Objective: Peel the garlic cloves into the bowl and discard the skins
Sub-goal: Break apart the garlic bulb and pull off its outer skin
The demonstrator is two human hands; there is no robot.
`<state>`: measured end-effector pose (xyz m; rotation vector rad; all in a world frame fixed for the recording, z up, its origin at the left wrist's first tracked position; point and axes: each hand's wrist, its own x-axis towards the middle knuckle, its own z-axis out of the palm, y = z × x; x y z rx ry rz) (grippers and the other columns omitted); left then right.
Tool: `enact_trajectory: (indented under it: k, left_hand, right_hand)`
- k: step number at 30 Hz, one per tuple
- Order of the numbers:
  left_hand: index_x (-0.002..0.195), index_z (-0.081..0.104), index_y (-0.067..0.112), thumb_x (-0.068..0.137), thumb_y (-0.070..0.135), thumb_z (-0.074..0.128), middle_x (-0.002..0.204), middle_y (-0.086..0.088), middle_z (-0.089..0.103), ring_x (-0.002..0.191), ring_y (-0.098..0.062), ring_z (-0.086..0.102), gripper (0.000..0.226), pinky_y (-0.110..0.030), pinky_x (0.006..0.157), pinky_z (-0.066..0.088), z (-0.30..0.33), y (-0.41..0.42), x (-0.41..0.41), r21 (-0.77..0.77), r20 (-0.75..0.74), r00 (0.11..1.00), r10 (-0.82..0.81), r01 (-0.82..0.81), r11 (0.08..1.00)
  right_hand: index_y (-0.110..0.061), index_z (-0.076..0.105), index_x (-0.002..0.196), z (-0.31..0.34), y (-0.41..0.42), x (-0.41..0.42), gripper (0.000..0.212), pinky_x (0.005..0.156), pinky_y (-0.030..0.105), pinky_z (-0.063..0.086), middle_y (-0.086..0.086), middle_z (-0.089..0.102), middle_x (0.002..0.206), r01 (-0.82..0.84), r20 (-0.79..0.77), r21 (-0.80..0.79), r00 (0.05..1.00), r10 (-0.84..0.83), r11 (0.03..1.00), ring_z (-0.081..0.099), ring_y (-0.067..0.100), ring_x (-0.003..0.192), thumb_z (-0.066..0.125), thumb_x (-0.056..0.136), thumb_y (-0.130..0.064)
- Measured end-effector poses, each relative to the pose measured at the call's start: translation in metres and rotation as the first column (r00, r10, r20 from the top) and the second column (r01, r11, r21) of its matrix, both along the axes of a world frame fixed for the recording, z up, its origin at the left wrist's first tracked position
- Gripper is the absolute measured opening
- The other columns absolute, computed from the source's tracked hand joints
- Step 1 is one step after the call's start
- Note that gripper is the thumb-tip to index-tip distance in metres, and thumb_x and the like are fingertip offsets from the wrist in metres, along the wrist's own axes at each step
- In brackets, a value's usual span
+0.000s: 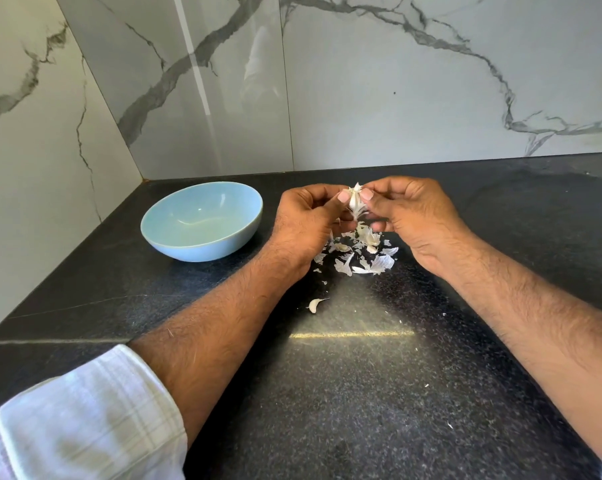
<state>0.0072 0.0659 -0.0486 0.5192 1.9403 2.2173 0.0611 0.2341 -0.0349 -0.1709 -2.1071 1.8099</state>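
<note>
Dark speckled stone counter [344, 393] carries papery white garlic skins [361, 254] beneath both hands, left hand [306, 223] and right hand [410, 216] pinching a white garlic clove [355, 202], seemingly half-peeled, which could slip among scraps, missing the pale blue ceramic bowl [202, 221] leftward.

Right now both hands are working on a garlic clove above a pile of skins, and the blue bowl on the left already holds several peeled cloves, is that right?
Not quite. The head view shows the blue bowl holding no cloves at all. The rest stands: the left hand and right hand both pinch a garlic clove above the pile of skins on the countertop.
</note>
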Motion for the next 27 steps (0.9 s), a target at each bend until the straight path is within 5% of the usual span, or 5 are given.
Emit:
enact_trajectory:
  k: [9, 16, 20, 24, 27]
  left_hand:
    - [0.102, 0.081, 0.003, 0.104, 0.009, 0.069, 0.089, -0.010, 0.081, 0.081, -0.029, 0.081, 0.014, -0.046, 0.084, 0.067, -0.004, 0.018, 0.015, 0.008, 0.013, 0.978, 0.209, -0.209, 0.978]
    - [0.093, 0.082, 0.012, 0.104, 0.010, 0.066, 0.078, -0.001, 0.080, 0.069, -0.018, 0.080, 0.019, -0.043, 0.070, 0.068, -0.006, 0.025, 0.026, -0.098, -0.129, 0.930, 0.345, -0.358, 0.928]
    - [0.091, 0.079, 0.014, 0.105, 0.011, 0.065, 0.074, -0.002, 0.078, 0.063, -0.014, 0.078, 0.020, -0.040, 0.063, 0.068, 0.000, 0.022, 0.027, -0.141, -0.186, 0.922, 0.339, -0.367, 0.920]
    - [0.096, 0.076, 0.007, 0.104, 0.015, 0.070, 0.072, -0.008, 0.078, 0.061, -0.024, 0.077, 0.012, -0.048, 0.065, 0.068, 0.008, 0.013, 0.023, -0.133, -0.150, 0.963, 0.226, -0.246, 0.960]
    - [0.095, 0.075, 0.005, 0.102, 0.011, 0.070, 0.075, -0.011, 0.078, 0.062, -0.029, 0.077, 0.010, -0.054, 0.067, 0.067, 0.007, 0.009, 0.018, -0.138, -0.148, 0.966, 0.214, -0.234, 0.962]
  right_hand:
    - [-0.024, 0.081, 0.081, -0.014, -0.023, -0.004, 0.023, 0.066, 0.056, 0.062, 0.013, 0.078, 0.086, 0.204, -0.085, 0.138, 0.977, -0.193, 0.969, 0.067, 0.028, 0.068, 0.073, 0.098, -0.037]
    - [-0.022, 0.081, 0.084, -0.015, -0.033, -0.004, 0.031, 0.077, 0.054, 0.063, 0.011, 0.078, 0.085, 0.235, 0.011, 0.056, 0.972, -0.236, 0.970, 0.076, 0.032, 0.083, 0.062, 0.104, -0.037]
    - [-0.013, 0.076, 0.086, -0.011, -0.033, -0.004, 0.036, 0.059, 0.045, 0.045, 0.026, 0.069, 0.084, 0.181, 0.085, 0.028, 0.979, -0.183, 0.983, 0.057, 0.028, 0.068, 0.054, 0.102, -0.037]
    - [-0.010, 0.073, 0.094, 0.005, -0.024, 0.001, 0.023, 0.044, 0.029, 0.033, 0.010, 0.062, 0.084, 0.112, 0.151, -0.219, 0.985, -0.080, 0.969, 0.049, 0.014, 0.060, 0.051, 0.103, -0.009]
    - [-0.013, 0.075, 0.096, 0.004, -0.017, 0.000, 0.019, 0.047, 0.029, 0.040, 0.008, 0.069, 0.084, 0.069, 0.087, -0.106, 0.994, -0.060, 0.992, 0.054, 0.014, 0.062, 0.059, 0.105, -0.018]
